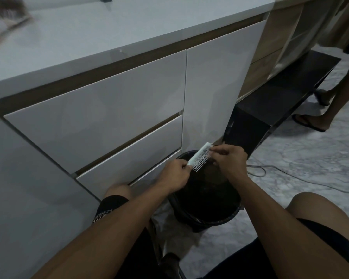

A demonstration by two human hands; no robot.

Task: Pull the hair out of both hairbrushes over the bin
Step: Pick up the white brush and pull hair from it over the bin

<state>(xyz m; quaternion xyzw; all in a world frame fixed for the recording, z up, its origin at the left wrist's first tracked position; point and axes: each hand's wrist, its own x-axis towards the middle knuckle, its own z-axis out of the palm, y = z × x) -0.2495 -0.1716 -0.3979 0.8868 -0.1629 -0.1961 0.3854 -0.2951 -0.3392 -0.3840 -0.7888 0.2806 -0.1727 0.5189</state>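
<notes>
White drawer fronts (101,109) back a black bin (206,198) on marble floor. Left hand (174,175) grips the white hairbrush (199,158) by its handle over the bin; right hand (229,158) pinches at the tip bristles. Brush judged light, rigid; bristles flexible. Hold handle, pull hair outward.

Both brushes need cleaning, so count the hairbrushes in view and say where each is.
2. A white hairbrush is held over the black bin by the left hand, the right hand picking at its bristles. A blurred, hair-filled brush lies on the countertop, far left.
</notes>
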